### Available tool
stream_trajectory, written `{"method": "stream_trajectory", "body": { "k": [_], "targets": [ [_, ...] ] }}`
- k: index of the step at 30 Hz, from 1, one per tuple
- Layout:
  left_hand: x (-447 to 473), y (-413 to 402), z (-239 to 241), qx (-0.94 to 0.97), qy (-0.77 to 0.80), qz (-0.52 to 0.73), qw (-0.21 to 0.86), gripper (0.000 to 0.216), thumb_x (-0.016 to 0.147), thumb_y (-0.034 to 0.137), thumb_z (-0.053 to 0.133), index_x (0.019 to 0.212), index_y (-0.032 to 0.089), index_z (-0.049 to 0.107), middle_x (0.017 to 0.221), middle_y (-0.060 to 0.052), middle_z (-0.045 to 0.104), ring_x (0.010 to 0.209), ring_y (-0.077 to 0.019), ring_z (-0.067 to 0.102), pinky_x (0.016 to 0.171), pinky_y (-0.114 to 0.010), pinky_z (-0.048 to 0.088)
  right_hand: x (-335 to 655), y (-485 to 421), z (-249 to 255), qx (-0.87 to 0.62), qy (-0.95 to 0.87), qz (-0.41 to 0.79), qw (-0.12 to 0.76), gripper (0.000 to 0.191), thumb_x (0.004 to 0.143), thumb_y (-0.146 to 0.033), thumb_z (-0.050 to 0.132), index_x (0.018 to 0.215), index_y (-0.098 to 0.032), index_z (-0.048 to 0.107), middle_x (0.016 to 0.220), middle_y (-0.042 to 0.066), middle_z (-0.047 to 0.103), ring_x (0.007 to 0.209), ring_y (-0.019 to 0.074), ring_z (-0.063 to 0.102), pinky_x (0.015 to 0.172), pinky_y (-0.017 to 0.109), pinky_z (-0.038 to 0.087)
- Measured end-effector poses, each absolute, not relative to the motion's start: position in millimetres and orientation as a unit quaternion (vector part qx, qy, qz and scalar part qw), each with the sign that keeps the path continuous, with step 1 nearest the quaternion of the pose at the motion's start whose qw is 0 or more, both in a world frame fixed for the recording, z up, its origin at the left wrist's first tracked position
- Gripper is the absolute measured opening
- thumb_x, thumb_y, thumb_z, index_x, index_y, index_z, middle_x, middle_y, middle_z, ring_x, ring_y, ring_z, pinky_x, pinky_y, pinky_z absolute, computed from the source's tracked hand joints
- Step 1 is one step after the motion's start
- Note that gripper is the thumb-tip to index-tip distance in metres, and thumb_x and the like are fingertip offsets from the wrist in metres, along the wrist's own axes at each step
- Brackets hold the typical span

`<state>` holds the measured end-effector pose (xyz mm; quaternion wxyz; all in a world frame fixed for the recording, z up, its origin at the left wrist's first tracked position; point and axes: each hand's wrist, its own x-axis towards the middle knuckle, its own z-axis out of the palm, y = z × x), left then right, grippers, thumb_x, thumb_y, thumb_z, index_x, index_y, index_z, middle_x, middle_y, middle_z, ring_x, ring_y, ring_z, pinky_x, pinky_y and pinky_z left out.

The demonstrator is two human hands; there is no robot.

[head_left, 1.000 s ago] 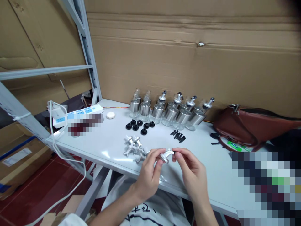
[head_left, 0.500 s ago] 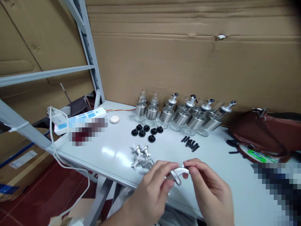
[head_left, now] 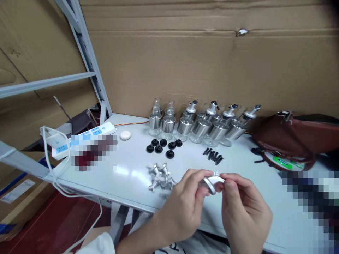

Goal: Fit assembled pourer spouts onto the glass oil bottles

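My left hand (head_left: 186, 203) is closed around the collar of a silver pourer spout (head_left: 212, 183), held above the front of the table. At the spout's narrow end, the thumb and forefinger of my right hand (head_left: 243, 206) are pinched together. A small black piece showed between them a moment ago; now the fingers almost wholly hide it. Left of my hands lies a pile of silver pourer spouts (head_left: 161, 178). Several black ribbed stoppers (head_left: 158, 149) are spread behind the pile. Farther right sits a small heap of black clips (head_left: 213, 156).
Along the cardboard (head_left: 159, 63) stand glass bottles with steel bands (head_left: 168, 123), some topped with silver spouts and black flaps. At right lies a brown bag (head_left: 288, 135). A power strip (head_left: 87, 138), a white round object (head_left: 125, 135) and a metal shelf post (head_left: 90, 56) are left.
Both hands have moved slightly right and up in the picture with the pourer spout, which has turned a little. My view has shifted. The things on the table lie as before.
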<state>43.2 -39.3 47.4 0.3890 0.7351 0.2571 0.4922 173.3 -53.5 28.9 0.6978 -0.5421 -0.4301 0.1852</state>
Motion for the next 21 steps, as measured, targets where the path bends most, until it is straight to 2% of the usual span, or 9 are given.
{"method": "stream_trajectory", "body": {
  "k": [6,14,21],
  "targets": [
    [48,-35,44,0.741,0.235,0.51,0.368,0.029,0.098,0.015,0.029,0.123,0.017,0.043,0.11,-0.011,0.054,0.093,-0.0166,0.058,0.085,-0.033,0.053,170,-52,38,-0.543,-0.462,0.126,0.689,0.017,0.083,-0.034,0.064,0.079,-0.018,0.066,0.073,0.002,0.062,0.059,0.0114,0.056,0.053,0.023,0.047],
    [59,-32,39,0.718,0.205,0.522,0.412,0.027,0.097,0.016,0.03,0.119,0.016,0.045,0.108,-0.01,0.053,0.086,-0.0145,0.058,0.081,-0.032,0.053,171,-51,36,-0.542,-0.413,0.114,0.723,0.02,0.082,-0.037,0.065,0.079,-0.017,0.065,0.076,0.002,0.062,0.06,0.0108,0.054,0.053,0.023,0.044],
    [61,-29,33,0.682,0.21,0.532,0.455,0.017,0.093,0.017,0.044,0.109,0.015,0.05,0.104,-0.01,0.056,0.098,-0.0199,0.058,0.089,-0.039,0.051,163,-45,28,-0.542,-0.37,0.097,0.748,0.023,0.081,-0.04,0.066,0.079,-0.018,0.064,0.08,0.002,0.064,0.078,0.0162,0.06,0.067,0.028,0.046]
  ]
}}
